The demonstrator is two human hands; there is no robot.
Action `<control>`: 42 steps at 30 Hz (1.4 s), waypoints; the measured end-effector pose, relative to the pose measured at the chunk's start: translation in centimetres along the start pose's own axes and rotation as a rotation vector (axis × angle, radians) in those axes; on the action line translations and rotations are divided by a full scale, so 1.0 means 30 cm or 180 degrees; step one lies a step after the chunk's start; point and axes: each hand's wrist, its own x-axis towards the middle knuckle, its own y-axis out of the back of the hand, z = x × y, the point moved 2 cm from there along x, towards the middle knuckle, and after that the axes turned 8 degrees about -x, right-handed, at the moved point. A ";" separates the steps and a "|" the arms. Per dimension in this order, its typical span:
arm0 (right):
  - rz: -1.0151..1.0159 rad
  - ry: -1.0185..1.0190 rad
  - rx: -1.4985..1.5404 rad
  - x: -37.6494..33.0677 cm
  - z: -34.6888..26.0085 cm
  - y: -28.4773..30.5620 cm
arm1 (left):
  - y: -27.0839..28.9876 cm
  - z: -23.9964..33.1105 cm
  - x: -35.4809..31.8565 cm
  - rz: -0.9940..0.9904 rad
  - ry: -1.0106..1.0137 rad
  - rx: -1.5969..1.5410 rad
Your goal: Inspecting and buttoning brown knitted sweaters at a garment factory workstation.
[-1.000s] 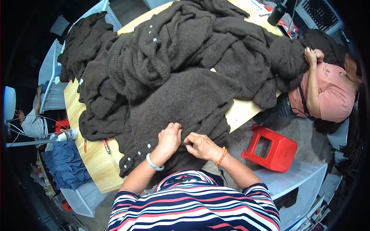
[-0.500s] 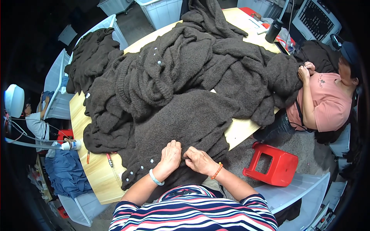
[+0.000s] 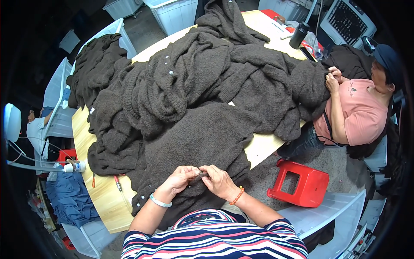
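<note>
A dark brown knitted cardigan (image 3: 194,138) is spread over the table's near edge and hangs toward me. My left hand (image 3: 179,180) is closed in a pinch on a small fold of its edge. Fingertip to fingertip with it, my right hand (image 3: 219,183) pinches the same bit of knit. Between the thumbs a little dark piece of the cloth shows; any button or thread there is too small to make out. Pale buttons (image 3: 140,199) dot the cardigan's edge beside my left wrist, and my forearm covers part of that row.
More brown knitwear (image 3: 172,86) is heaped across the wooden table (image 3: 108,203). Red-handled snips (image 3: 117,183) and a white bottle (image 3: 75,166) lie at its left. A co-worker in pink (image 3: 355,108) handles knitwear at the right, near a red stool (image 3: 299,183). Plastic bins (image 3: 327,216) surround the table.
My hands have turned inward and drawn together, their fingertips now meeting on a raised fold of the knit. My left forearm now hides more of the buttons. The whole view has shifted slightly.
</note>
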 end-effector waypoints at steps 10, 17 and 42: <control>-0.0231 -0.0144 0.0050 0.007 0.019 -0.013 | 0.021 -0.001 0.006 -0.0001 0.0109 -0.0141; -0.0277 -0.0166 0.0010 0.013 0.042 -0.025 | -0.001 -0.001 0.004 -0.0140 -0.0141 -0.0094; -0.0825 -0.0542 0.0097 0.007 0.090 -0.016 | -0.064 -0.012 -0.033 0.0572 -0.1982 0.3385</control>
